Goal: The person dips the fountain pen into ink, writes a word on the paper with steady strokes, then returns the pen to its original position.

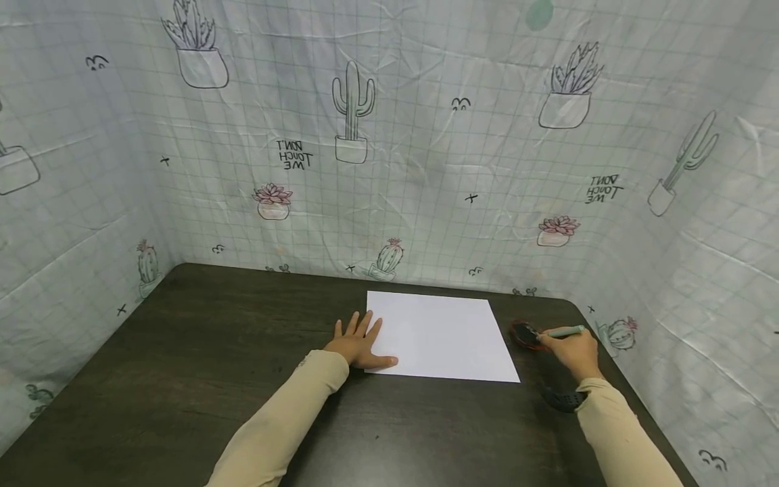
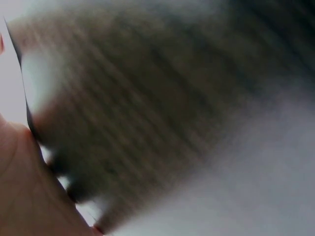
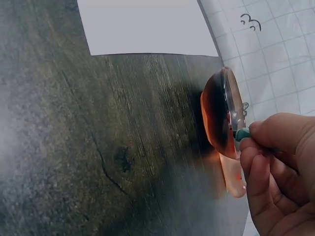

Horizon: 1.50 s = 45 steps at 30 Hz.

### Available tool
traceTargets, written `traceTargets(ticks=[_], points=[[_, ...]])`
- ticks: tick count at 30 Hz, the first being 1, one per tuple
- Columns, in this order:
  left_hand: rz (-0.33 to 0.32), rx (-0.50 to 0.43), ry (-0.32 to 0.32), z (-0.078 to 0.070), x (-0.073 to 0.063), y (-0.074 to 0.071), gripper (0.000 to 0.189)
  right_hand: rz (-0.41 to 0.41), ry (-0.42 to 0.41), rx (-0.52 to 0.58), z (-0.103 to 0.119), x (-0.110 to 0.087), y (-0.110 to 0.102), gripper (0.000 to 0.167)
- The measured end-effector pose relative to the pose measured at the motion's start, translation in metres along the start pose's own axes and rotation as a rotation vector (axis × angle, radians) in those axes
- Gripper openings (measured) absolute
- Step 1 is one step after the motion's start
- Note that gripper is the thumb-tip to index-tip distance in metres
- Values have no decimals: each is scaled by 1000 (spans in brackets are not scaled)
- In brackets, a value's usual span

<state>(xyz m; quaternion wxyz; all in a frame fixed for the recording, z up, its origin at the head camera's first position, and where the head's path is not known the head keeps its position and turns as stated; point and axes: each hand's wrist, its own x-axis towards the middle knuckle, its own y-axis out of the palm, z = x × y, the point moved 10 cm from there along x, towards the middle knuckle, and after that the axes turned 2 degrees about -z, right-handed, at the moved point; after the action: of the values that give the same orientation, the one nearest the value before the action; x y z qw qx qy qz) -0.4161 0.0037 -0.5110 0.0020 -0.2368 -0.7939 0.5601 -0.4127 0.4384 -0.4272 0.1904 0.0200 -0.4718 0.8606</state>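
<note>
A blank white sheet of paper (image 1: 444,338) lies on the dark table. My left hand (image 1: 356,348) rests on its left edge with the fingers spread. To the right of the paper, my right hand (image 1: 575,352) pinches a slim pale green pen-shaped tool (image 1: 566,331) between thumb and fingers. The tool's tip end meets a small oval dish (image 3: 216,113), translucent orange-red with a dark middle and a short orange handle. In the left wrist view, the left hand (image 2: 29,182) fills the lower left corner, and much else is blurred.
The dark wood-grain table (image 1: 182,352) has a printed curtain (image 1: 426,169) around its back and sides. The right hand works close to the table's right edge. A black band (image 1: 562,400) is on the right wrist.
</note>
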Motion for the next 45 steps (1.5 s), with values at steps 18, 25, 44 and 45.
traceTargets(ticks=[18,25,44,45], points=[[1,18,-7,3,-3,4,106,28,-69,30,26,-14,10,25],[4,21,2,2,-7,5,105,-12,8,36,12,-16,8,28],[-14,27,14,4,-7,7,105,-49,-19,-16,5,-27,-1,26],[-16,27,15,4,-7,7,105,-45,-24,-17,6,-28,-1,26]])
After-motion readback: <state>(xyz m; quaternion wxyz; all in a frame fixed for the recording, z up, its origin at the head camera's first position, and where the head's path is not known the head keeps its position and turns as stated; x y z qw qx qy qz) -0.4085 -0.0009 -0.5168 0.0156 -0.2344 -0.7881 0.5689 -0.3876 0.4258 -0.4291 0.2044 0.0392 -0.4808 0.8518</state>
